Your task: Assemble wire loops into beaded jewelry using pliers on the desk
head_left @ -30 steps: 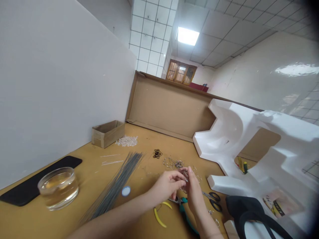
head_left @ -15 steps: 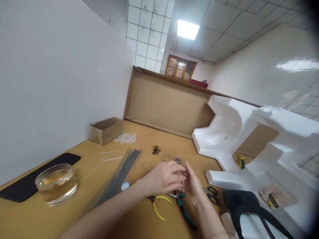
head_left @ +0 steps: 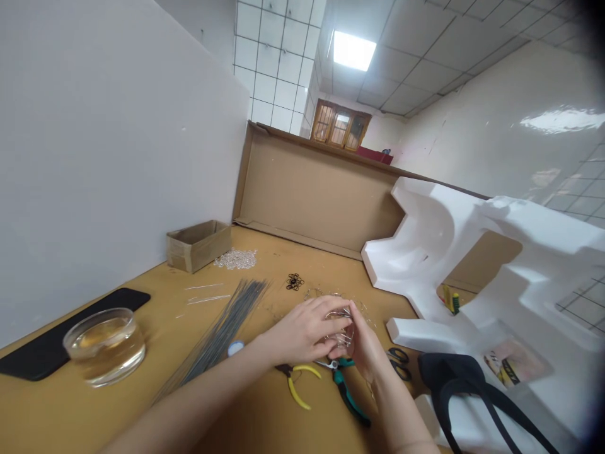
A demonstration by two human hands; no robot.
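My left hand point(head_left: 307, 328) curves over a tangle of thin silvery wire pieces point(head_left: 342, 334). From the other side my right hand point(head_left: 366, 347) cups the same wire, so it sits between both palms; its exact shape is partly hidden by my fingers. More loose wire point(head_left: 359, 309) lies on the table just behind the hands. Below them are yellow-handled pliers point(head_left: 299, 391) and green-handled pliers point(head_left: 348, 398), whose jaws lie close under my fingers. Black-handled scissors point(head_left: 399, 364) rest beside my right wrist.
Long grey wires point(head_left: 224, 331) lie left of my forearm, by a small white round item point(head_left: 235, 348). Further left stand a glass bowl of liquid point(head_left: 106, 353) and a cardboard box point(head_left: 198, 246) beside clear beads point(head_left: 236, 258). Black rings point(head_left: 294, 282) lie behind; white foam point(head_left: 416, 233) borders the right.
My hands have closed in around the wire, and more of its pieces now show between the fingers. The whole view has shifted slightly.
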